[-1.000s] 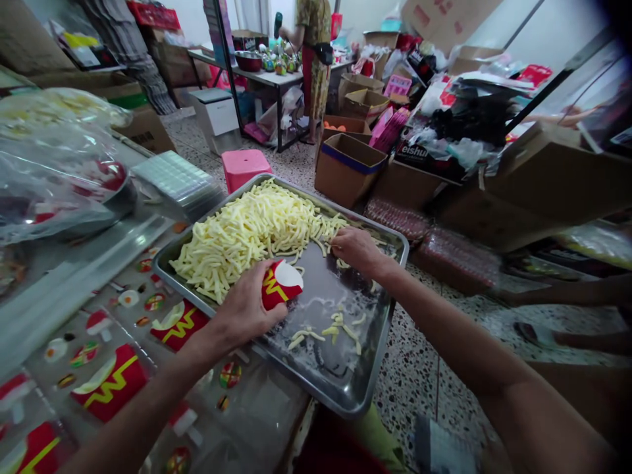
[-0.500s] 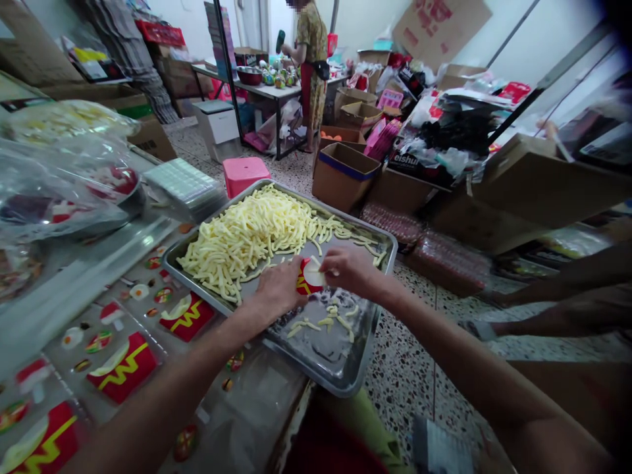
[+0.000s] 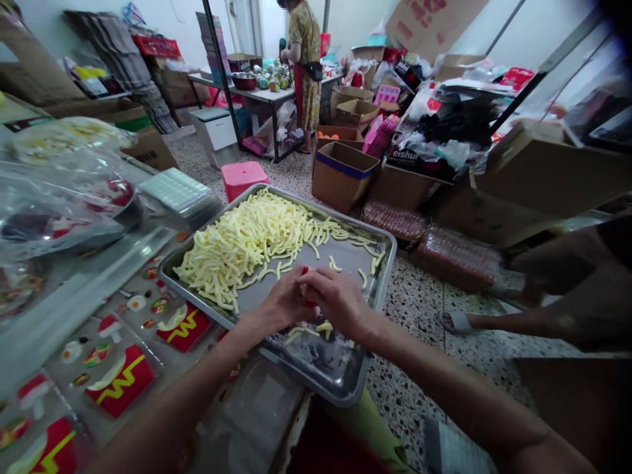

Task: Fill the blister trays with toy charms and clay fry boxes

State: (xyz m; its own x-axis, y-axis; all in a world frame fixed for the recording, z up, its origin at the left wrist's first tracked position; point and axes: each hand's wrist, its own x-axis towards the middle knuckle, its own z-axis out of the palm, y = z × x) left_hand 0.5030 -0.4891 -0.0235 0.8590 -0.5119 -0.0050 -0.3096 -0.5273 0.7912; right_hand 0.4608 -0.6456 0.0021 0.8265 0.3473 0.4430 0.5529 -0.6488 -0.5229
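Both hands meet over a metal tray (image 3: 390, 263). My left hand (image 3: 284, 295) is curled round a small red fries pocket (image 3: 309, 303), of which only slivers show between the fingers. My right hand (image 3: 338, 299) closes over the same pocket from the right, its fingers bent and touching the left hand; its fingertips are partly hidden. A large heap of pale yellow fry-shaped sticks (image 3: 247, 237) fills the tray's far left part. Loose sticks (image 3: 323, 327) lie below the hands on the near part of the tray, which looks wet or dusted.
Clear packs with red-and-yellow fries pockets (image 3: 123, 380) and small toy-like pieces cover the table at left. Behind stand a pink stool (image 3: 244, 178) and open cardboard boxes (image 3: 343, 174). A person (image 3: 306, 59) stands at a far table; another person's leg (image 3: 498, 322) is at right.
My right hand has moved left and down over the fries pocket, covering its white flap and yellow zigzag. The leg at right has shifted, with its sandalled foot now showing more.
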